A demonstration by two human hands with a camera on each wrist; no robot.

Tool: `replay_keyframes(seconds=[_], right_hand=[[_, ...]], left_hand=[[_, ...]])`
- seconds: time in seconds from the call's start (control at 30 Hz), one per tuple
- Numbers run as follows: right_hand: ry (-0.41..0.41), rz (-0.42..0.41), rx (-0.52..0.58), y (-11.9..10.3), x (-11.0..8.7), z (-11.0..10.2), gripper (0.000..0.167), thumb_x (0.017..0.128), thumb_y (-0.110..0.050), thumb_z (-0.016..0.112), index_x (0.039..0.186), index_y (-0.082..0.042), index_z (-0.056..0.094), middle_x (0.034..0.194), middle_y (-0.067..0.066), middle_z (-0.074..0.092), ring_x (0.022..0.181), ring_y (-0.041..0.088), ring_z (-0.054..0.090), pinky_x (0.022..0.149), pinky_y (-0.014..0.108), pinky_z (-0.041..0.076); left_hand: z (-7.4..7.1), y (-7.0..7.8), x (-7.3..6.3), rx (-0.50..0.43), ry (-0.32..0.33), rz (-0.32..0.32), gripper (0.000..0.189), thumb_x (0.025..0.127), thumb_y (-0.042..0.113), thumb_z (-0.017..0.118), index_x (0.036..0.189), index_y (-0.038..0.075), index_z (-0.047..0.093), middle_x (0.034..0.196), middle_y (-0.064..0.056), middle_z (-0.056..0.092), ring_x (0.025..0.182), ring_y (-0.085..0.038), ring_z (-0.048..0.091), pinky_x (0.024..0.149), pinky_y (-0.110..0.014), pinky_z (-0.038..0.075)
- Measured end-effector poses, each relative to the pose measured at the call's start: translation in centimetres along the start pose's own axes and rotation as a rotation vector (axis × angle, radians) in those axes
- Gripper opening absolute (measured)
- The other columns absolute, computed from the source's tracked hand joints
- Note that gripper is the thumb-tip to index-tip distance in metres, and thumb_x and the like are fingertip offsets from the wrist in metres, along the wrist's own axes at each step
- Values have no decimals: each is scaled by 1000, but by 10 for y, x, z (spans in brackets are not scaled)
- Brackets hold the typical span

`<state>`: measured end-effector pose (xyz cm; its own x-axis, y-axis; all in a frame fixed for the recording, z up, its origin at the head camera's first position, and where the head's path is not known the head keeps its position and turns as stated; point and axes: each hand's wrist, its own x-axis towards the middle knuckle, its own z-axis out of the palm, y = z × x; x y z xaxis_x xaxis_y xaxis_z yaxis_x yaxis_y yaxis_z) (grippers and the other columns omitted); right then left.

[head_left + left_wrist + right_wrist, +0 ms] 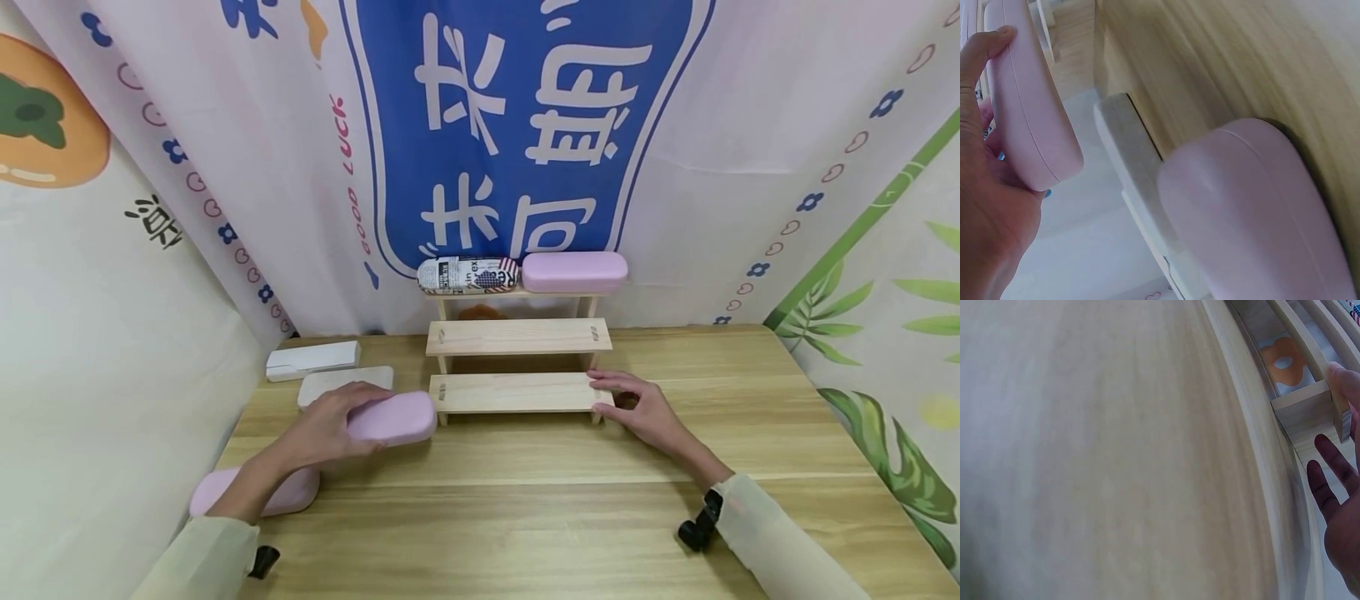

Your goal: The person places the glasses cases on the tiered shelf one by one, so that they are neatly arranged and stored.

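In the head view, my left hand [330, 425] grips a pink glasses case [393, 418] by its left end, just left of the stand's lowest step. The left wrist view shows the thumb pressed on the case's side [1029, 100], across from the other fingers. My right hand [641, 408] pinches the right end of the lowest step of a three-tier wooden stand [517, 392]. From the right wrist, the thumb lies on the board's edge, and two fingers [1329, 475] stick out loosely below. On the top tier sit a newsprint-patterned glasses case [468, 275] and another pink case [575, 272].
On the table's left side lie a white box-shaped case [312, 360], a rounded white case [341, 383] and a further pink case [292, 492], partly under my left forearm. A printed curtain [690, 208] hangs close behind the stand. Wood-grain tabletop [510, 517] extends in front.
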<state>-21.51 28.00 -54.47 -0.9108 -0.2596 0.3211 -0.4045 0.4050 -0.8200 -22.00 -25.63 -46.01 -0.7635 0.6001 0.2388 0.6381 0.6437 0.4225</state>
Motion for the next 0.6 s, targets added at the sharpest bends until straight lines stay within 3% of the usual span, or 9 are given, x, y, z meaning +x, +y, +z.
replay_keyframes(seconds=[0.23, 0.47, 0.6], right_hand=[[-10, 6, -21, -1, -1, 0, 38, 92, -16, 85, 129, -18, 77, 148, 1, 64, 140, 11, 54, 110, 13, 41], [-8, -10, -24, 0, -1, 0, 38, 92, -16, 84, 129, -17, 77, 148, 3, 64, 139, 12, 55, 103, 17, 49], [-8, -3, -20, 0, -1, -1, 39, 92, -15, 84, 130, -16, 76, 148, 2, 65, 139, 12, 55, 106, 15, 46]], left_hand=[[-2, 11, 12, 22, -7, 6, 71, 72, 35, 96, 135, 15, 72, 133, -9, 71, 115, -27, 69, 87, -43, 58], [-4, 19, 22, 38, 11, 43, 72, 69, 34, 97, 135, 15, 73, 130, -9, 72, 112, -26, 69, 84, -41, 59], [-4, 22, 28, 51, 16, 57, 74, 69, 34, 97, 136, 15, 72, 130, -9, 72, 110, -25, 70, 82, -40, 59]])
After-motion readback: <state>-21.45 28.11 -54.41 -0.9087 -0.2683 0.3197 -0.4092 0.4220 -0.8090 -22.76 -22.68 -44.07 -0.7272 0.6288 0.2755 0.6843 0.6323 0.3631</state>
